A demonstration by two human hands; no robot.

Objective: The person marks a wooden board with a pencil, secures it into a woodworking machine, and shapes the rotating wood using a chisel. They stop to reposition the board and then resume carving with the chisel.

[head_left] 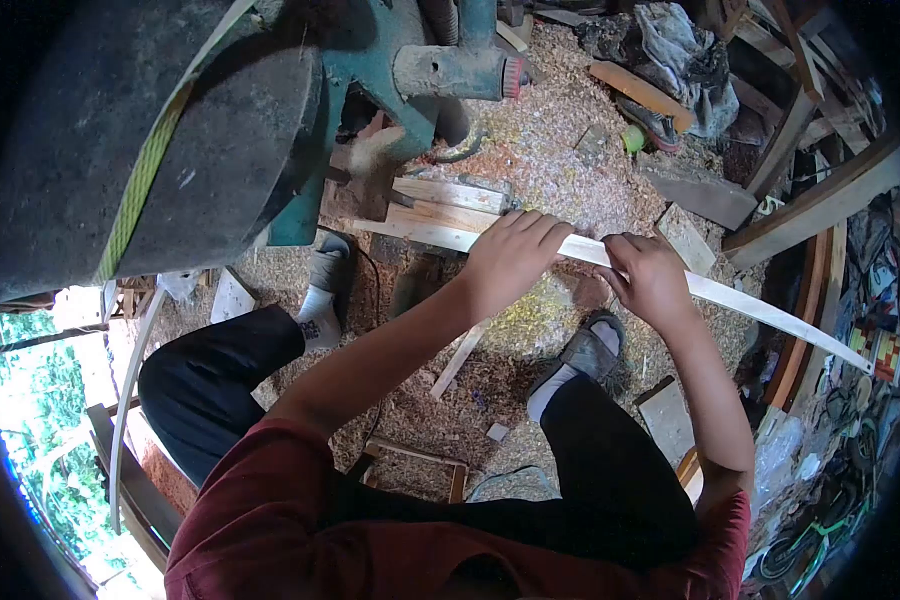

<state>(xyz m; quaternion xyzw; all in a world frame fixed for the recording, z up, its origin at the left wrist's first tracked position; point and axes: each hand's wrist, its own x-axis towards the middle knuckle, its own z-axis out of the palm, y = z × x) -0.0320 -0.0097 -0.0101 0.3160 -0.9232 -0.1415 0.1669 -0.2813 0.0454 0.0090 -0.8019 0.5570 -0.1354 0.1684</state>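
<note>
A long, pale wooden strip (770, 317) runs from under the green machine (370, 60) out to the lower right. My left hand (518, 258) lies over the strip close to the machine, its fingers bent across the far edge. Farther along, my right hand (650, 275) grips the same strip, with the thumb on the near side and the fingers curled over it. Beyond my left hand, a wooden block (450, 194) sits beside the strip at the machine. The strip's far left end is partly hidden there.
Sawdust (560, 130) covers the floor around my sandalled feet. A large dark drum-like machine part (170, 130) fills the upper left, with a yellow-green strap (150, 175) across it. Timber beams (820, 205) and clutter line the right side. A small wooden frame (415, 452) lies near my legs.
</note>
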